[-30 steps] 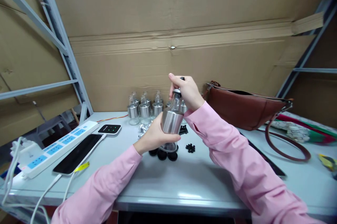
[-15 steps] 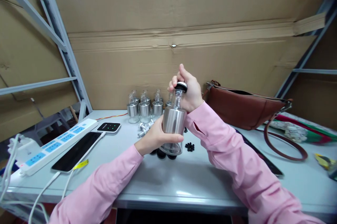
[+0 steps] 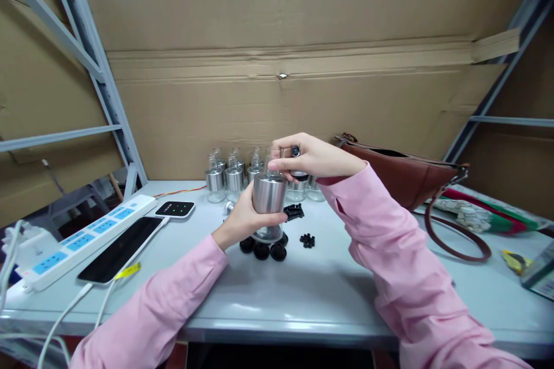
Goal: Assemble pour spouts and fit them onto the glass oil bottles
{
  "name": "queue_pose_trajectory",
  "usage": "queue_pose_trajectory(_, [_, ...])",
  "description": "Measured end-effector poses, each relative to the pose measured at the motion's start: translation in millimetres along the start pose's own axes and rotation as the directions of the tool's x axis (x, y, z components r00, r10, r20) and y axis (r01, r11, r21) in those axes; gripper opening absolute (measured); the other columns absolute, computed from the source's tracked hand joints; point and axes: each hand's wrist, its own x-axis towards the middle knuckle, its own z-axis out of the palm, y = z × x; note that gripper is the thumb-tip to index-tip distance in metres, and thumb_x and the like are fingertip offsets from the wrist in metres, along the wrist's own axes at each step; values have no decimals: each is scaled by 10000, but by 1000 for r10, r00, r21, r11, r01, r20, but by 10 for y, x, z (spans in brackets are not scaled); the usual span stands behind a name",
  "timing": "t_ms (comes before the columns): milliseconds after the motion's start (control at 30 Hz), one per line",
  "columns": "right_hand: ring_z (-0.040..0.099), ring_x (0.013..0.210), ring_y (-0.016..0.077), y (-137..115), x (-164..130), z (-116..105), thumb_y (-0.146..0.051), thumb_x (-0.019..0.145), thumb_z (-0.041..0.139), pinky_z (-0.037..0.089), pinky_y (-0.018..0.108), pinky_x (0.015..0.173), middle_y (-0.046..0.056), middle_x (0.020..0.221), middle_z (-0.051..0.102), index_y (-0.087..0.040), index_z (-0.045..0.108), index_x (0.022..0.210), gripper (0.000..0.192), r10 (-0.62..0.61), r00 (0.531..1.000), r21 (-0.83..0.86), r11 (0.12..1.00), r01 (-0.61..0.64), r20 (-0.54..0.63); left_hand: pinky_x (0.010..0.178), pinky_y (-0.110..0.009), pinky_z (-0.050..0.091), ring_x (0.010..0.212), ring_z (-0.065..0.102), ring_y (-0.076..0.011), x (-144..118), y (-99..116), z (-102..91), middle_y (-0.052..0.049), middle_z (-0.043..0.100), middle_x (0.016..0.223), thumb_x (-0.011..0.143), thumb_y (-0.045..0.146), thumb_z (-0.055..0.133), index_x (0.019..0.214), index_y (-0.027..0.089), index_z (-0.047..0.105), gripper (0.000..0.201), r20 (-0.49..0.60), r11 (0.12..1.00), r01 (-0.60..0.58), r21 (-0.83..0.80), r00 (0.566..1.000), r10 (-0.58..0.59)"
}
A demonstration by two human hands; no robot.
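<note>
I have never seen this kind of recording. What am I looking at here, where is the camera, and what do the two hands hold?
There is no machine here: a person in pink sleeves works with bare hands. The single camera sits on the person's head and looks forward and down, so the arms enter from the bottom edge.

The left hand grips a small bottle with a metal sleeve and a clear glass base, held just above the table. The right hand is over the bottle's top, its fingertips on the neck and a dark cap part; the details there are blurred.

On the grey table lie round black caps under the bottle, small black pieces, a row of similar bottles by the cardboard wall, a power strip, a black phone and a brown leather bag.
</note>
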Motion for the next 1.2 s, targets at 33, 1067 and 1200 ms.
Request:
queue_pose_trajectory(33, [466,428,67,-8,5,-1,-338,766,609,373,221,496,-55,471,530,-159,517,644,235,-22,999,-54,998,19,-43,711,-317,486,829,587,-196,18,-22,-16,-63,587,954,589,329,776,1063,165,466,590,-35,998,-47,47,998,48])
queue_pose_trajectory(1067, [507,491,116,967,167,-215,-353,763,554,387,259,617,-19,488,578,-172,555,654,210,89,901,-310,921,-237,-424,1138,-372,166,1384,137,-171,446,-745,-854,-85,222,1449,905,308,329,1313,227,355,417,-718,929,263,262,696,6])
queue_pose_trajectory(1200, [507,516,116,1050,225,-144,-328,771,546,386,254,634,-17,499,580,-172,547,646,200,87,914,-338,912,-233,-397,1137,-378,163,1381,144,-168,449,-757,-858,-90,236,1435,905,304,333,1303,233,361,405,-720,932,254,259,694,11])
